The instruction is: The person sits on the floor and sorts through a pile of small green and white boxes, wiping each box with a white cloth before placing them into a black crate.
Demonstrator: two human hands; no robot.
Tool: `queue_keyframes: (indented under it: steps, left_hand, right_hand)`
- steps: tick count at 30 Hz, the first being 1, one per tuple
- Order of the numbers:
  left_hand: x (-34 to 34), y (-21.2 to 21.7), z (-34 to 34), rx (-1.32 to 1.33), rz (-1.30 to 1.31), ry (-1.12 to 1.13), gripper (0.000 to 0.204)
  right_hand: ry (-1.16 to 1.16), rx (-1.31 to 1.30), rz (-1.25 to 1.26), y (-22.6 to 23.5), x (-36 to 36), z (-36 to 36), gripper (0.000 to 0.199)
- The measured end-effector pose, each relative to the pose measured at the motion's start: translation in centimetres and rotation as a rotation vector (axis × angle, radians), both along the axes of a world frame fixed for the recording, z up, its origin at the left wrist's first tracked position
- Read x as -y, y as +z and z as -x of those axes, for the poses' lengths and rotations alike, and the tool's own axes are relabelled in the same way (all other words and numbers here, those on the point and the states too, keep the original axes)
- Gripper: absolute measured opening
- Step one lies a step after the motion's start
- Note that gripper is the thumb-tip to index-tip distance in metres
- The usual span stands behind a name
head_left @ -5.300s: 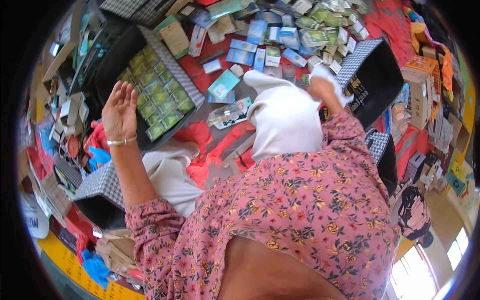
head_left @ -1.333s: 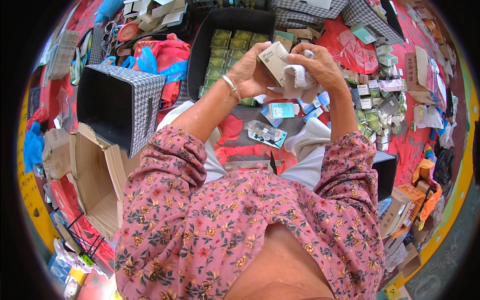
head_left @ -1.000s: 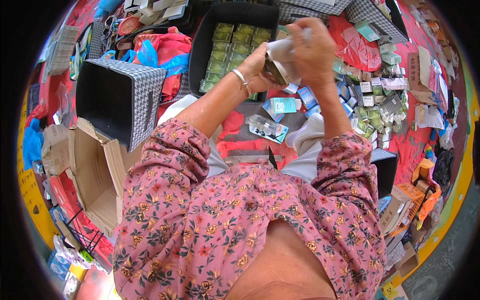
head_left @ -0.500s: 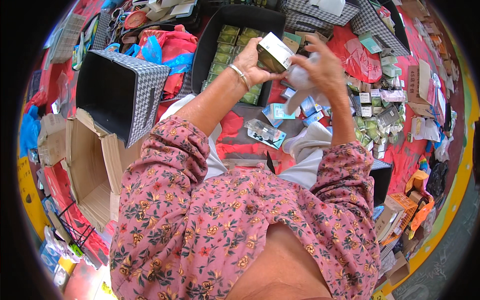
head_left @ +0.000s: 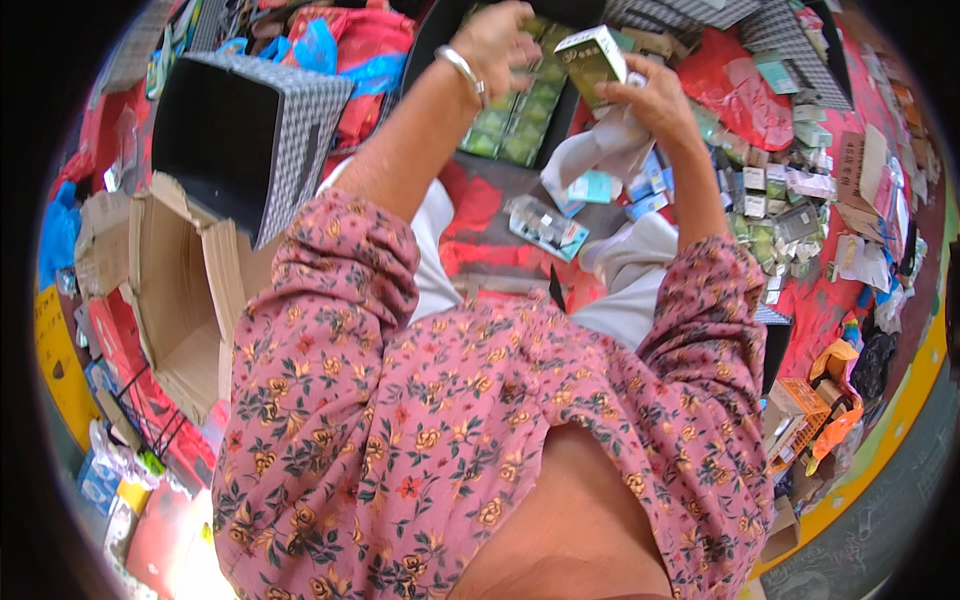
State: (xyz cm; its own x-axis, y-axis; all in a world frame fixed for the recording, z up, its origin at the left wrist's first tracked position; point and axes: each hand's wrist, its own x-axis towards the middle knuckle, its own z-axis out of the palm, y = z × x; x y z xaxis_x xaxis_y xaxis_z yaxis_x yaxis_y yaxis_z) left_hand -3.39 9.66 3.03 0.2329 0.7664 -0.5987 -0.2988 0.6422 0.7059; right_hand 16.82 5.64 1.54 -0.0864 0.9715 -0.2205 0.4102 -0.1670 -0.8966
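Observation:
My right hand (head_left: 656,98) grips a small green box with a white top (head_left: 592,62) between thumb and fingers. A pale grey-white cloth (head_left: 604,148) hangs from the same hand, below the box. To the left, my left hand (head_left: 490,50), with a silver bangle at the wrist, reaches over a black bin (head_left: 562,130) with its fingers apart and nothing visible in them. Rows of similar green boxes (head_left: 525,110) lie inside that bin, partly hidden by this hand.
A houndstooth-patterned bin (head_left: 310,130) lies on its side at left, above an open cardboard carton (head_left: 180,300). Blue and white packs (head_left: 650,185) and a clear blister pack (head_left: 548,228) lie before my knees. Many small boxes (head_left: 760,190) cover the red sheet at right.
The green and white box has passed from my left hand to my right hand, which also keeps the cloth. My left hand has moved up and away over the bin.

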Motion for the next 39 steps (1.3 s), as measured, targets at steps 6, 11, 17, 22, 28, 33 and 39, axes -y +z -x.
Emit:
queue_keyframes:
  steps: [6,11,17,22,28,33,39]
  left_hand:
    - [-2.1,-0.4,4.0,0.095,0.005,0.319,0.029]
    - [-2.3,-0.8,4.0,0.178,0.054,0.321,0.021]
    - [-2.3,-0.3,3.9,0.223,0.028,0.303,0.020]
    - [-1.8,0.5,2.7,0.251,0.023,0.283,0.022]
    - [-1.2,0.3,2.6,0.284,0.032,0.275,0.022]
    - [-0.8,0.0,3.3,0.282,0.039,0.250,0.023]
    - [-2.1,-0.2,2.6,0.289,-0.020,0.072,0.034]
  right_hand:
    - [0.379,0.275,0.093,-5.5,-1.9,2.0,0.043]
    - [0.650,0.529,0.183,-14.2,-2.5,3.1,0.052]
    - [0.891,0.845,0.335,-21.4,-3.3,5.0,0.054]
    - [1.353,0.948,0.262,-25.4,-5.3,5.3,0.022]
    - [1.104,0.880,0.323,-26.1,-4.1,6.8,0.026]
    - [0.766,0.916,0.258,-24.0,-1.2,8.3,0.026]
    - [0.537,0.881,0.220,-22.2,0.6,8.6,0.024]
